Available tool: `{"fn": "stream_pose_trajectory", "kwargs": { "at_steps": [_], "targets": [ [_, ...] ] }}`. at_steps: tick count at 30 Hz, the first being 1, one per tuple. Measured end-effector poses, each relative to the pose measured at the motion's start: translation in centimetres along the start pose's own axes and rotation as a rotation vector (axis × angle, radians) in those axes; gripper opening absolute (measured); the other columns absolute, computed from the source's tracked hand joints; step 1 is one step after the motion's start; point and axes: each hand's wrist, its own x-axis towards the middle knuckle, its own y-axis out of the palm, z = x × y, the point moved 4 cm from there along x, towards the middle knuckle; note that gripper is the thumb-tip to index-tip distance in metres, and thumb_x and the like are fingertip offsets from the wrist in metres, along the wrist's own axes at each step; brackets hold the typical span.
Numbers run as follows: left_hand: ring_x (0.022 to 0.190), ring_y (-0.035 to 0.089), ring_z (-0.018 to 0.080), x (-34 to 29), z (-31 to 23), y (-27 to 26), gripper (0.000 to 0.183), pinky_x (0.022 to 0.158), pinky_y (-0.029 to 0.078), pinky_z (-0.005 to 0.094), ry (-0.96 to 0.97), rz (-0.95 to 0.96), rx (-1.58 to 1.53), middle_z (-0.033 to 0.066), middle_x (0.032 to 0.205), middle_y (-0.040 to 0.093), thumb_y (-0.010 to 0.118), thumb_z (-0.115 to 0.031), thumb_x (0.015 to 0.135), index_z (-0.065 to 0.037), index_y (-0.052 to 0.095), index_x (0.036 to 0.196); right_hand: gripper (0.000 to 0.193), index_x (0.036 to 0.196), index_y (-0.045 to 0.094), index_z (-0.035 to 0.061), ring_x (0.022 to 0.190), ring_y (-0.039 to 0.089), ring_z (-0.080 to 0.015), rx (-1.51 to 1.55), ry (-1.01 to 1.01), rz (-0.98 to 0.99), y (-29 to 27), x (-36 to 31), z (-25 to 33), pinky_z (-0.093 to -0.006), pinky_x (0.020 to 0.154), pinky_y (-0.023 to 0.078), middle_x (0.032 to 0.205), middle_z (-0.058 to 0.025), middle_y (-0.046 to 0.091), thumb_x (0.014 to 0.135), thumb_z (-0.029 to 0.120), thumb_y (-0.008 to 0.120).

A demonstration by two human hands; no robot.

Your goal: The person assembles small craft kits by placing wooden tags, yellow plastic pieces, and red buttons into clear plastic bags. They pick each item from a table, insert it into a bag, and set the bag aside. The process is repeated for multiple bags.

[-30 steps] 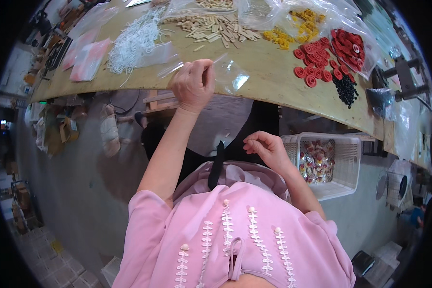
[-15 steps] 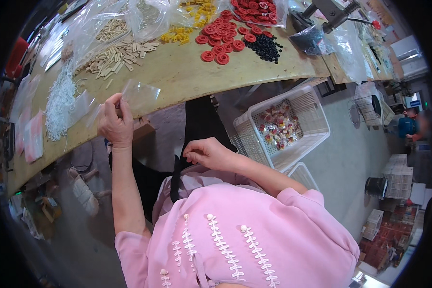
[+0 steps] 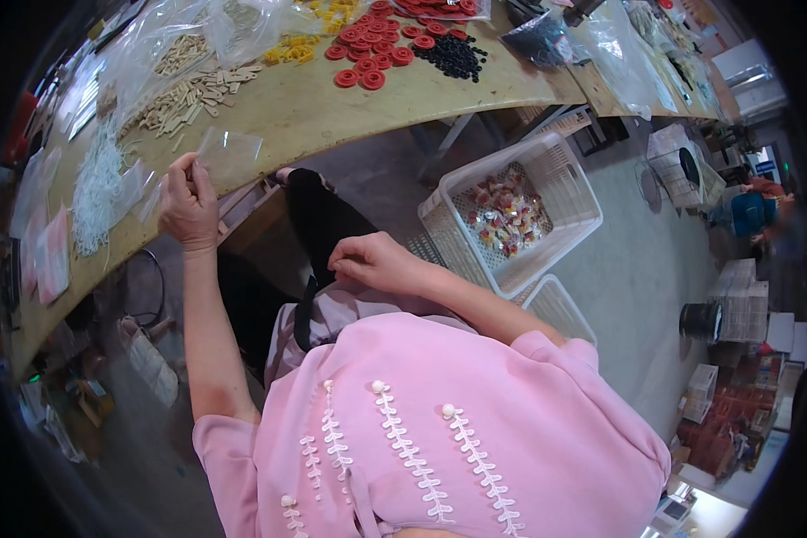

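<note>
**Left hand pinches clear bag at tabletop edge**

Right hand (image 3: 377, 263) sits curled at the lap, fingers narrow; cannot tell if it holds anything. Left hand (image 3: 186, 202) is raised to the tabletop (image 3: 332, 117) edge, closed on a small clear plastic bag (image 3: 229, 154). Bag extends up-right from that hand, long axis roughly along the edge. Beyond the bag: wooden sticks (image 3: 184, 94), red discs (image 3: 372, 54). White basket (image 3: 511, 211) stands right of the bag, on the floor.
</note>
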Motion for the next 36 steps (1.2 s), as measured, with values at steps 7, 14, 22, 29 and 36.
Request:
{"fn": "stream_pose_trajectory", "kwargs": {
  "at_steps": [7,14,22,29,36],
  "targets": [
    [0.079,0.07,0.0273,0.4,0.2,-0.1,0.01,0.068,0.054,0.0419,-0.004,0.008,-0.031,0.0042,0.089,0.072,0.069,-0.021,0.102,-0.018,0.072,0.111,0.016,0.108,0.074,-0.0011,0.082,0.077,-0.0209,0.037,-0.083,-0.014,1.0,1.0,1.4,-0.0331,0.076,0.061,0.09,-0.013,0.078,0.101,0.012,0.069],
    [0.072,0.068,0.0241,0.3,0.5,0.1,0.009,0.066,0.054,0.0402,-0.003,-0.009,-0.03,0.0028,0.085,0.071,0.069,-0.02,0.102,-0.017,0.072,0.111,0.015,0.11,0.074,-0.0005,0.088,0.078,-0.0241,-0.016,-0.067,-0.022,1.9,-0.6,0.5,-0.0338,0.081,0.061,0.095,-0.0143,0.079,0.102,0.012,0.069],
    [0.077,0.074,0.0174,0.3,-0.1,-1.2,0.01,0.07,0.056,0.0321,-0.028,0.067,-0.104,0.0013,0.092,0.078,0.069,-0.016,0.103,-0.014,0.072,0.113,0.015,0.107,0.075,0.0021,0.088,0.077,-0.0294,-0.188,0.017,-0.101,2.0,-3.6,-3.0,-0.0358,0.076,0.06,0.098,-0.0161,0.078,0.1,0.014,0.071],
    [0.081,0.071,0.0215,-0.9,-0.2,-2.3,0.016,0.074,0.057,0.0332,-0.193,0.029,-0.322,0.0082,0.097,0.075,0.076,-0.003,0.097,-0.008,0.071,0.111,0.011,0.102,0.077,0.0052,0.09,0.075,-0.0312,-0.193,0.002,-0.146,1.6,-1.7,-3.8,-0.0379,0.077,0.06,0.098,-0.0132,0.076,0.097,0.015,0.073],
    [0.083,0.067,0.0238,-4.7,-11.7,-5.2,0.029,0.073,0.053,0.036,0.258,0.399,-0.426,0.0049,0.097,0.072,0.081,0.004,0.079,-0.005,0.079,0.107,0.022,0.106,0.073,-0.0027,0.077,0.072,-0.0084,0.522,0.149,-0.081,-1.8,2.4,5.3,-0.0234,0.069,0.059,0.092,-0.0047,0.076,0.108,0.018,0.068]
  ]
}}
